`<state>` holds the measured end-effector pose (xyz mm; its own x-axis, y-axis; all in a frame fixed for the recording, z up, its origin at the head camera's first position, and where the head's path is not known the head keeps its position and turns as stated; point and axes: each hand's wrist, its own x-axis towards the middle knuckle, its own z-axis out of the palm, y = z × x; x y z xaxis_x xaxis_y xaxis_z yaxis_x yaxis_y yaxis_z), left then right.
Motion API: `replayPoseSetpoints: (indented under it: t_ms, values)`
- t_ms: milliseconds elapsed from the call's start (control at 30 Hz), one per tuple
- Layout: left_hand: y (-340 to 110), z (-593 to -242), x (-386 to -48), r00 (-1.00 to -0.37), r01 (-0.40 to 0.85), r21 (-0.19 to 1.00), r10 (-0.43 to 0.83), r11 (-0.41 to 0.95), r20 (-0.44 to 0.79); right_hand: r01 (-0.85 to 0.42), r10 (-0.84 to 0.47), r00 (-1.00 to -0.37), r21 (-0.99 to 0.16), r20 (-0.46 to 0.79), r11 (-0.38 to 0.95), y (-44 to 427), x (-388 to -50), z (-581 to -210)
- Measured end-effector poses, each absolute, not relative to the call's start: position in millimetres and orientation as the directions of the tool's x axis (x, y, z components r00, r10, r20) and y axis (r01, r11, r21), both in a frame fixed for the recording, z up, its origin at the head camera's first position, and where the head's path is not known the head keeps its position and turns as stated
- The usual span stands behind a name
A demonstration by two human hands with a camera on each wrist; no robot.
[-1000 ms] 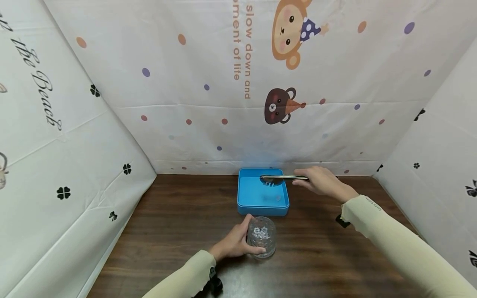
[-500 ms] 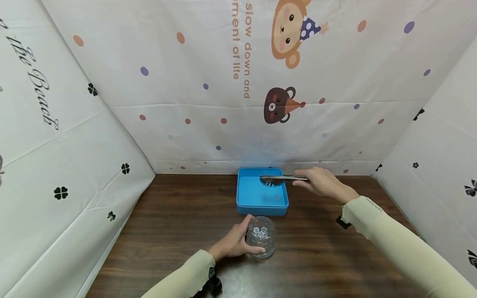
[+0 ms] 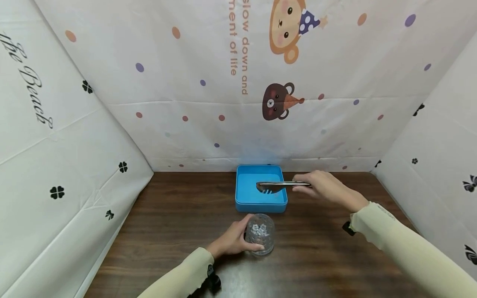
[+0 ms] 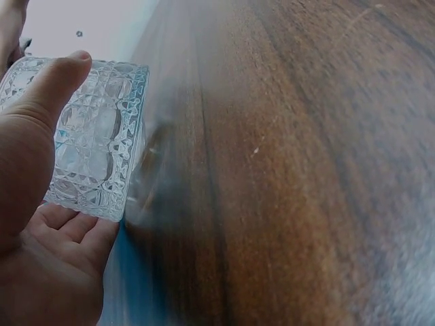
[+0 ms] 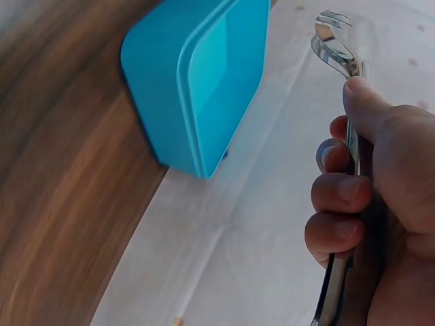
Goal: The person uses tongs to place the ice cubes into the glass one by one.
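Observation:
My left hand (image 3: 234,239) grips a clear cut-glass tumbler (image 3: 267,238) on the table, thumb on its near side and fingers behind it. Several small clear cubes (image 3: 259,230) lie inside the tumbler. My right hand (image 3: 329,188) holds metal serving tongs (image 3: 285,183), fingers curled round the handle in the right wrist view. One end of the tongs is a spoon (image 5: 333,53), the other a fork (image 5: 334,19). The tongs' head hovers over the open blue box (image 3: 261,208). Whether anything sits between the tongs' ends I cannot tell.
Dark wooden table (image 3: 179,207) lies under everything. Behind the box rises a printed white cloth (image 3: 179,136), and further cloth walls stand at left and right. The tumbler stands just in front of the box.
My right hand and the tongs have come slightly nearer to me, over the middle of the box. The left hand stays on the tumbler. The head view has shifted a little.

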<state>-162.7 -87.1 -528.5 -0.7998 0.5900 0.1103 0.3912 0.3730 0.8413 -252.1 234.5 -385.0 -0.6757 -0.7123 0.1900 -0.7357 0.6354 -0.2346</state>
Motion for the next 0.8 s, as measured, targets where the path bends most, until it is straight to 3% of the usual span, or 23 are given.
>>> replayPoseSetpoints:
  t_ms: [467, 800]
  values:
    - [-88, -528, -161, -0.808, 0.389, 0.825, 0.582, 0.410, 0.091, -0.825, -0.794, -0.562, -0.235, 0.232, 0.514, 233, -202, -393]
    - [-88, -528, -162, -0.818, 0.344, 0.837, 0.574, 0.426, 0.044, -0.824, -0.791, -0.561, -0.252, 0.242, 0.507, 233, -194, -402]
